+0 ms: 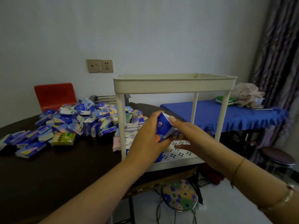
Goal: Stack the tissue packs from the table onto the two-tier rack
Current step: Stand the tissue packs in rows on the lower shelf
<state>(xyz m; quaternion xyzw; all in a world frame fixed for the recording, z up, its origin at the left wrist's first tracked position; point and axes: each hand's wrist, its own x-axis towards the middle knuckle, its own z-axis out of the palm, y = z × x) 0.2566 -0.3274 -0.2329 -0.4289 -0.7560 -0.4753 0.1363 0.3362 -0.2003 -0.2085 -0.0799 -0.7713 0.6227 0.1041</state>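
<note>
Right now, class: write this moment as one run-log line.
step: loading lower shelf | left hand: holding blue pack | right hand: steadying same pack | rack: top tray looks empty | pile: still on table

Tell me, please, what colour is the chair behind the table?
The chair is red, seen in the head view.

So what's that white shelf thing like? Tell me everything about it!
The rack is cream-white, plastic by its look, with two trays joined by four upright posts. It stands upright on the dark table, near its edge. The lower tray's floor has small hole patterns; a few tissue packs are stacked at its left end. Both hands reach into the lower tier. The top tray's inside is hidden.
</note>
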